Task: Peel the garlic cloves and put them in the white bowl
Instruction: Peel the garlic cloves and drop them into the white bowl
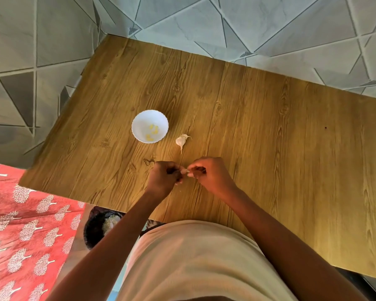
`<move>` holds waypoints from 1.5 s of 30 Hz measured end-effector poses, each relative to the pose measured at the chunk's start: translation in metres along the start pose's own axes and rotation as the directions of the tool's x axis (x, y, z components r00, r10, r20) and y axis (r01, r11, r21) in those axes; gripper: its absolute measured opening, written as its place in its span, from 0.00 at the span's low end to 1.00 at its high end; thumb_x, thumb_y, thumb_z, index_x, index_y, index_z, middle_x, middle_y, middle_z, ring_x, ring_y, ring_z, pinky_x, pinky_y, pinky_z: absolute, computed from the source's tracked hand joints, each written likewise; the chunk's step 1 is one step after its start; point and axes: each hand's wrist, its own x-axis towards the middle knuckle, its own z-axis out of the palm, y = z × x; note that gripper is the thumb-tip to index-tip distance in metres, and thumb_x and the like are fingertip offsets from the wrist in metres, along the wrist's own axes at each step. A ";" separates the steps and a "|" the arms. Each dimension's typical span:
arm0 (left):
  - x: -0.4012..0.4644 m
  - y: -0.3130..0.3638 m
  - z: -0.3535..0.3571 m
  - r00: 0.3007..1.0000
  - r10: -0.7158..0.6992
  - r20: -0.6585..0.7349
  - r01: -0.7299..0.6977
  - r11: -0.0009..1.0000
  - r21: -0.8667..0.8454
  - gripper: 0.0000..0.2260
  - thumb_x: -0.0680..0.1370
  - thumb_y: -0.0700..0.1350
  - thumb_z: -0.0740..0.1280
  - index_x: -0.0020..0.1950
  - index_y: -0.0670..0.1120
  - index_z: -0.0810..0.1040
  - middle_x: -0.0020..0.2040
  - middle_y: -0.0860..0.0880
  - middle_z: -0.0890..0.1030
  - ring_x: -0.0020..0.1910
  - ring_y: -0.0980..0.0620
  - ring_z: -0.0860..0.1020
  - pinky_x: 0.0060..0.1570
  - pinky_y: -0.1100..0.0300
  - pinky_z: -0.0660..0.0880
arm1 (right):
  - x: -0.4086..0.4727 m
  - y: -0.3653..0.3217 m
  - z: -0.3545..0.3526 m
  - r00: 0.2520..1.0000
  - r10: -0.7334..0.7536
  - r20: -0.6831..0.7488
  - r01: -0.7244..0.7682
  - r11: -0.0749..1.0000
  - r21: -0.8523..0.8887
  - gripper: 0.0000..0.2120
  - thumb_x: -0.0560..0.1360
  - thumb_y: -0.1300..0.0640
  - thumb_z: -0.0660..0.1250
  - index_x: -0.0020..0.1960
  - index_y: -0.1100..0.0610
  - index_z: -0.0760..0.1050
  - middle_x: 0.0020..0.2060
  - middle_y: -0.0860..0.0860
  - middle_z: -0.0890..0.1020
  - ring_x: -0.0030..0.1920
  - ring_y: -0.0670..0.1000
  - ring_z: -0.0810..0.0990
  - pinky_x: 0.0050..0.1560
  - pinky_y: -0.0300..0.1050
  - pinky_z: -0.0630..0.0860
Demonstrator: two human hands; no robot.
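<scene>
A small garlic clove (185,171) is pinched between the fingertips of my left hand (164,179) and my right hand (211,175), just above the wooden table (269,137). The clove is mostly hidden by the fingers. Beyond my hands lies a partial garlic bulb (181,141) with its papery skin on. To its left stands the white bowl (139,120), which holds a few yellowish peeled cloves (152,131).
A dark bin (98,227) with pale scraps in it sits on the floor below the table's near edge, left of my body. Red patterned cloth (24,231) covers the lower left. The floor has grey geometric tiles.
</scene>
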 end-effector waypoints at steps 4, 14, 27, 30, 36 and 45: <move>-0.005 0.005 0.000 0.999 0.039 0.001 -0.038 0.993 -0.112 0.06 0.79 0.35 0.72 0.43 0.42 0.86 0.35 0.44 0.85 0.32 0.51 0.80 0.34 0.61 0.77 | -0.004 0.001 0.000 0.995 0.085 -0.058 -0.076 0.987 0.140 0.06 0.73 0.64 0.77 0.50 0.57 0.86 0.39 0.48 0.87 0.38 0.43 0.85 0.44 0.42 0.83; -0.018 0.007 0.005 0.980 0.186 -0.073 -0.196 0.966 -0.169 0.07 0.79 0.31 0.70 0.52 0.39 0.87 0.42 0.47 0.87 0.38 0.53 0.83 0.40 0.63 0.79 | -0.010 -0.005 0.001 0.978 0.176 -0.112 -0.127 0.928 0.350 0.06 0.75 0.64 0.75 0.51 0.59 0.86 0.40 0.50 0.87 0.37 0.48 0.87 0.42 0.52 0.86; -0.016 0.005 -0.003 0.689 0.724 0.017 -0.652 0.610 0.450 0.04 0.78 0.36 0.72 0.51 0.37 0.86 0.41 0.45 0.85 0.34 0.53 0.79 0.36 0.62 0.77 | -0.014 -0.007 -0.001 0.981 0.156 -0.115 -0.095 0.904 0.416 0.04 0.74 0.64 0.76 0.49 0.60 0.86 0.33 0.50 0.86 0.31 0.51 0.84 0.36 0.47 0.83; -0.016 0.001 0.003 0.682 0.730 0.041 -0.646 0.575 0.503 0.04 0.78 0.35 0.71 0.49 0.36 0.85 0.39 0.43 0.82 0.32 0.49 0.78 0.33 0.58 0.75 | -0.013 -0.007 0.001 0.986 0.128 -0.105 -0.080 0.923 0.376 0.04 0.74 0.63 0.77 0.48 0.61 0.86 0.32 0.48 0.85 0.30 0.49 0.84 0.35 0.44 0.81; -0.018 -0.008 0.014 0.746 0.666 -0.003 -0.573 0.644 0.507 0.05 0.80 0.37 0.70 0.48 0.36 0.83 0.38 0.44 0.79 0.30 0.49 0.74 0.29 0.57 0.70 | -0.012 -0.004 0.006 0.988 0.119 -0.096 -0.085 0.952 0.295 0.04 0.74 0.63 0.77 0.48 0.60 0.86 0.33 0.47 0.85 0.32 0.47 0.85 0.35 0.46 0.83; -0.019 -0.020 0.020 0.820 0.566 -0.085 -0.472 0.753 0.459 0.08 0.79 0.38 0.66 0.45 0.36 0.83 0.36 0.43 0.80 0.30 0.49 0.75 0.32 0.61 0.67 | -0.007 -0.002 0.012 0.995 0.068 -0.077 -0.055 0.986 0.155 0.03 0.73 0.64 0.77 0.46 0.61 0.87 0.35 0.53 0.86 0.33 0.46 0.84 0.35 0.45 0.82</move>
